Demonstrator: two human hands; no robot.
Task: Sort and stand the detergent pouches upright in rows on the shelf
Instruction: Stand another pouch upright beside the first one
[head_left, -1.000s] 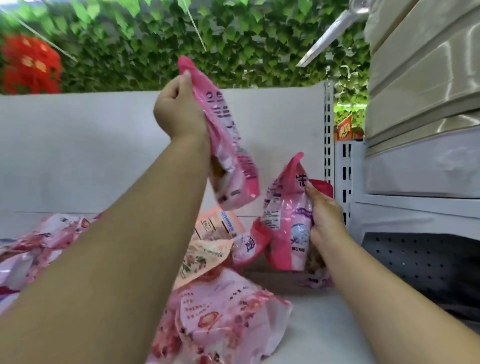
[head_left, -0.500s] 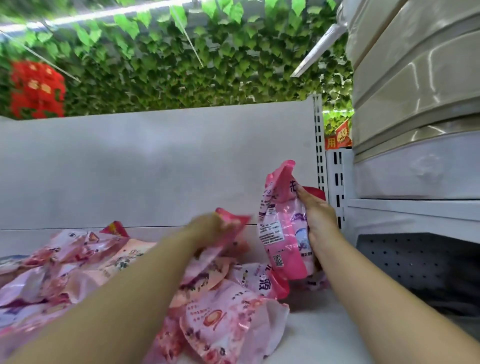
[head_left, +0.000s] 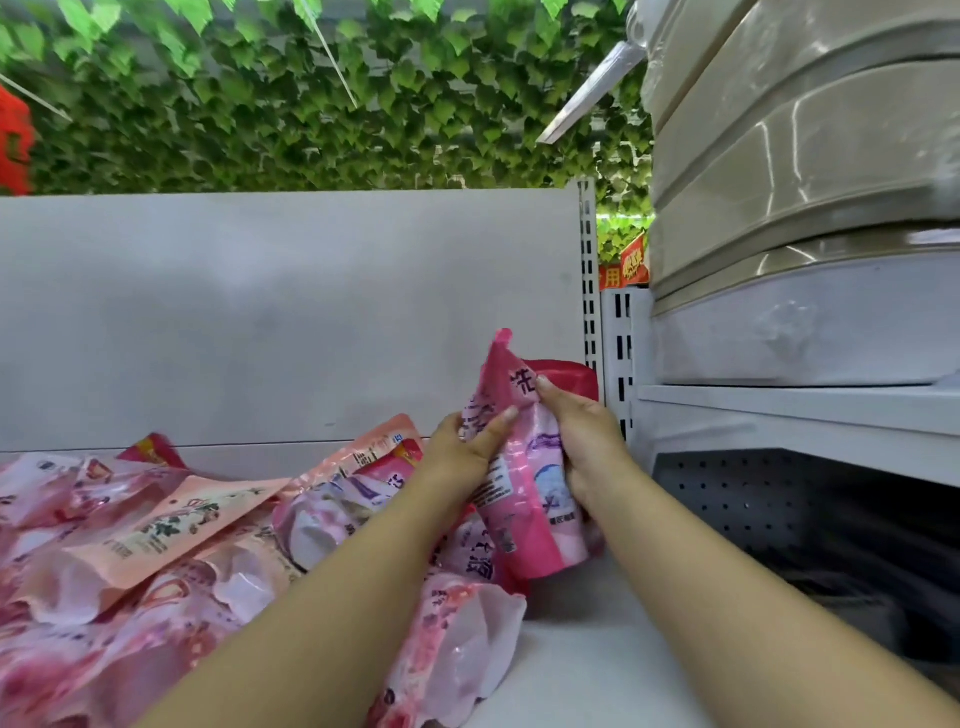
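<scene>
Both hands hold one bright pink detergent pouch (head_left: 524, 499) upright at the far right of the white shelf (head_left: 571, 670). The left hand (head_left: 462, 457) grips its left edge, thumb across the front; the right hand (head_left: 582, 447) clasps its right side. A heap of pale pink pouches (head_left: 171, 545) lies flat to the left.

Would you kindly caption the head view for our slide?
Both hands, left hand and right hand, hold a pink pouch upright beside fallen pouches.
</scene>
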